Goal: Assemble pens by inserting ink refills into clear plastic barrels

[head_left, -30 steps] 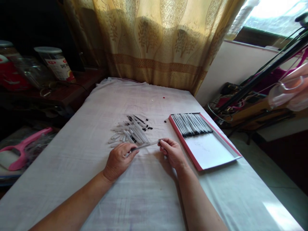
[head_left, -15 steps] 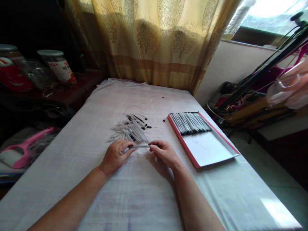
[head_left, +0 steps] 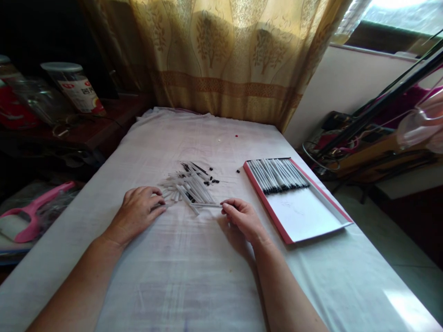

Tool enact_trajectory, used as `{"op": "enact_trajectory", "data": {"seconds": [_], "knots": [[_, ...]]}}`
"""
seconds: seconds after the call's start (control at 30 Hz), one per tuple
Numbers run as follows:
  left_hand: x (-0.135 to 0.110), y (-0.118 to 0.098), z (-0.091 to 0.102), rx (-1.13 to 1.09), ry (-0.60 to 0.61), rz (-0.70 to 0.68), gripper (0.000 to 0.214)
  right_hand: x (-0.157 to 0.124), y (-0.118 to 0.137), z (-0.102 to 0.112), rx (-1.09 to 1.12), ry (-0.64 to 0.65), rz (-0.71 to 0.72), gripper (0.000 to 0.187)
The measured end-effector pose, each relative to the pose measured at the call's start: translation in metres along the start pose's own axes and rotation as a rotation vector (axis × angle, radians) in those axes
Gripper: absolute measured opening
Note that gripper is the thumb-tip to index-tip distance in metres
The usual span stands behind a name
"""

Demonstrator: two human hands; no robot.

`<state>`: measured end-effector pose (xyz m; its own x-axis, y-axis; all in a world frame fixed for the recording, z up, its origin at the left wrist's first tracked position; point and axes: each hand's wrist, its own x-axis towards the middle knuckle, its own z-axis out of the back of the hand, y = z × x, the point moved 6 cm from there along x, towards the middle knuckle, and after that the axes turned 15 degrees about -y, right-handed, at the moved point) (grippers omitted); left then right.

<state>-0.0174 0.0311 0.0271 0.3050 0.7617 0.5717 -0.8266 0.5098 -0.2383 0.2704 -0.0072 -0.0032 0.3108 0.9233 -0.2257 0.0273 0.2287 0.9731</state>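
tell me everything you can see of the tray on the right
The tray is shallow and looks like card, with red sides and a white inside; faint marks show there. A row of pale tubes, black ends nearest the viewer, lies in its far part. It rests flat on the cloth, right of the right hand, which does not touch it.

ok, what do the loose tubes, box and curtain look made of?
Loose tubes: likely plastic, frosted; they look whitish, semi-clear. Box: probably cardboard, fairly matte; thin, flat red-and-white walls. Curtain: fabric, gold sheen, hanging in soft folds; fibre unclear.
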Motion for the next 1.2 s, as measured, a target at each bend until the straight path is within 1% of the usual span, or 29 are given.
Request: {"op": "enact_trajectory", "data": {"seconds": [0.1,0.2,0.3,0.37,0.6,0.83,0.97,1.03,1.13,1.2], "knots": [[0.001,-0.011,0.001,-0.081,-0.035,0.009,0.029,-0.003,0.003,-0.002,0.007,0.002,0.029,0.034],[0.002,-0.027,0.0,-0.18,-0.034,-0.012,0.032,-0.006,0.006,-0.004,0.013,0.022,0.038,0.033],[0.001,-0.04,-0.001,-0.201,-0.023,-0.05,0.034,-0.008,0.008,-0.004,0.002,0.027,0.037,0.032],[0.001,-0.046,-0.002,-0.2,-0.021,-0.068,0.035,-0.009,0.008,-0.005,-0.018,0.031,0.04,0.031],[-0.001,-0.049,-0.005,-0.195,0.013,-0.055,0.033,-0.008,0.006,-0.005,-0.066,0.019,0.056,0.028],[-0.002,-0.055,-0.006,-0.217,0.019,-0.068,0.028,-0.008,0.006,-0.005,-0.117,0.014,0.141,0.023],[-0.003,-0.063,-0.009,-0.28,-0.021,-0.068,0.024,-0.011,0.003,-0.011,-0.157,0.106,0.126,0.024],[-0.004,-0.067,-0.012,-0.337,-0.022,-0.05,0.023,-0.013,0.003,-0.012,-0.198,0.151,0.14,0.024],[-0.006,-0.071,-0.018,-0.428,-0.013,0.013,0.02,-0.013,0.006,-0.012,-0.25,0.167,0.196,0.022],[-0.007,-0.071,-0.019,-0.466,-0.031,0.055,0.018,-0.012,0.007,-0.012,-0.258,0.176,0.218,0.022]]}}
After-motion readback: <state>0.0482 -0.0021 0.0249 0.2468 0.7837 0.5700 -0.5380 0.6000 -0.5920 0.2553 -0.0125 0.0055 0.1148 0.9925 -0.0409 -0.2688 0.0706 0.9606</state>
